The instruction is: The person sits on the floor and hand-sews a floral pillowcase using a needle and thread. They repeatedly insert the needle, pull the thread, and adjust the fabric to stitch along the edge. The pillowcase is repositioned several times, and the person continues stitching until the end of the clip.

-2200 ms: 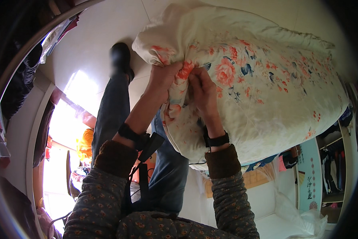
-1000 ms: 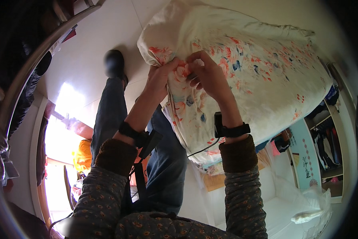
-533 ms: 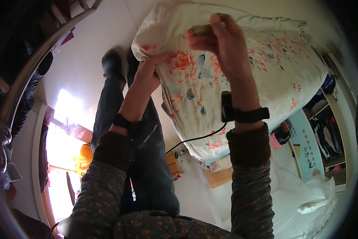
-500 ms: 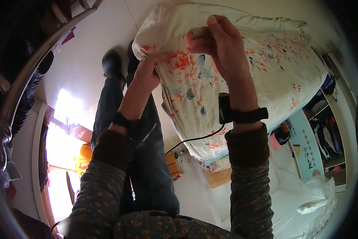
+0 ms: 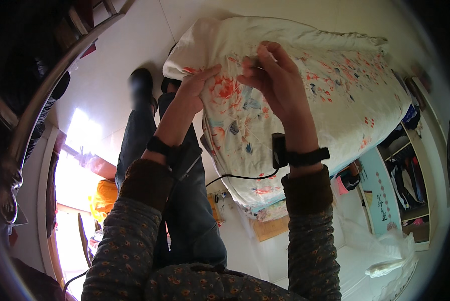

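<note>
A cream quilt (image 5: 330,118) with red and blue flowers hangs and spreads before me, its near-left edge folded over. My left hand (image 5: 191,93) is closed on that edge, the thumb lying on top of the cloth and the other fingers hidden beneath. Just to the right, my right hand (image 5: 280,83) is raised over the quilt, thumb and forefinger pinched together. Whatever is between those fingertips is too small and blurred to make out. A dark band seems to sit round one of its middle fingers. Each wrist wears a black strap, and the right strap (image 5: 307,157) carries a small box with a cable.
My legs (image 5: 187,210) stretch forward at the left of the quilt. At right stands an open cabinet (image 5: 410,185) with hanging clothes, beside a pale blue panel (image 5: 379,188). Clear plastic sheeting (image 5: 393,261) lies lower right. A dark curved metal rail (image 5: 22,130) runs along the left.
My right hand has come down and nearer, its fingers smeared by motion. The left hand keeps its hold, thumb now farther over the quilt. The whole view has shifted slightly.
</note>
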`<control>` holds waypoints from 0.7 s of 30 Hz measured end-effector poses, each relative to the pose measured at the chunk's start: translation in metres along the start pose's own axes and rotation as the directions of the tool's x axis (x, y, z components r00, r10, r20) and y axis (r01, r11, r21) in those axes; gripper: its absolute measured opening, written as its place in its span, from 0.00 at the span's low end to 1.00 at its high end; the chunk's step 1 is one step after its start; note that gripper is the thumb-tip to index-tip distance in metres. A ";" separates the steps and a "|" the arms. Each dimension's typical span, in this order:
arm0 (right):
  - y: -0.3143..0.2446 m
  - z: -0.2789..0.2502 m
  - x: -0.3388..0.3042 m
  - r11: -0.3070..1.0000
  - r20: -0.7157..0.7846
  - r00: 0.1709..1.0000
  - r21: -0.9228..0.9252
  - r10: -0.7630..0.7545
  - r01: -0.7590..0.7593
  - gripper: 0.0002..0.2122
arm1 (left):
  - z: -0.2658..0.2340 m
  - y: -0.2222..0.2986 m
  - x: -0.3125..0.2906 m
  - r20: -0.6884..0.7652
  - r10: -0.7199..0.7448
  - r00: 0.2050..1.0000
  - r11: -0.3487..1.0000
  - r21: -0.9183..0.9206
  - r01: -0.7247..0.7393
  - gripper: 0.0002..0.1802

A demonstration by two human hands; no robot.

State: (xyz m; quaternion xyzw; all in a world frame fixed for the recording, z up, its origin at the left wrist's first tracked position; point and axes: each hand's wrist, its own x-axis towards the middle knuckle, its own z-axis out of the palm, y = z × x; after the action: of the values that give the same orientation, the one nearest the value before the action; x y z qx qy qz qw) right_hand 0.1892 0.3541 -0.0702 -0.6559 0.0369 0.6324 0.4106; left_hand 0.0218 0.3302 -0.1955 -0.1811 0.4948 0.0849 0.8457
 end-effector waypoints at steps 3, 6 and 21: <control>-0.006 -0.019 -0.008 0.999 -0.014 0.999 0.008 -0.041 0.042 0.06 | -0.005 -0.001 0.006 -0.084 0.063 0.994 0.998 -0.014 -0.065 0.27; 0.006 -0.038 -0.009 1.000 -0.007 1.000 0.002 -0.023 0.023 0.06 | -0.006 -0.002 0.007 -0.125 0.145 0.981 0.986 -0.069 -0.155 0.27; 0.076 -0.088 -0.005 0.997 0.016 0.998 0.053 0.061 -0.062 0.04 | -0.010 0.019 0.031 -0.081 0.149 0.986 0.986 0.091 -0.141 0.14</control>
State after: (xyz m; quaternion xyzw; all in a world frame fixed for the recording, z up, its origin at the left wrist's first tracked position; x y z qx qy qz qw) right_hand 0.2160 0.2500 -0.1148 -0.6386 0.0709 0.6482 0.4086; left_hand 0.0231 0.3432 -0.2313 -0.1122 0.5465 0.1172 0.8216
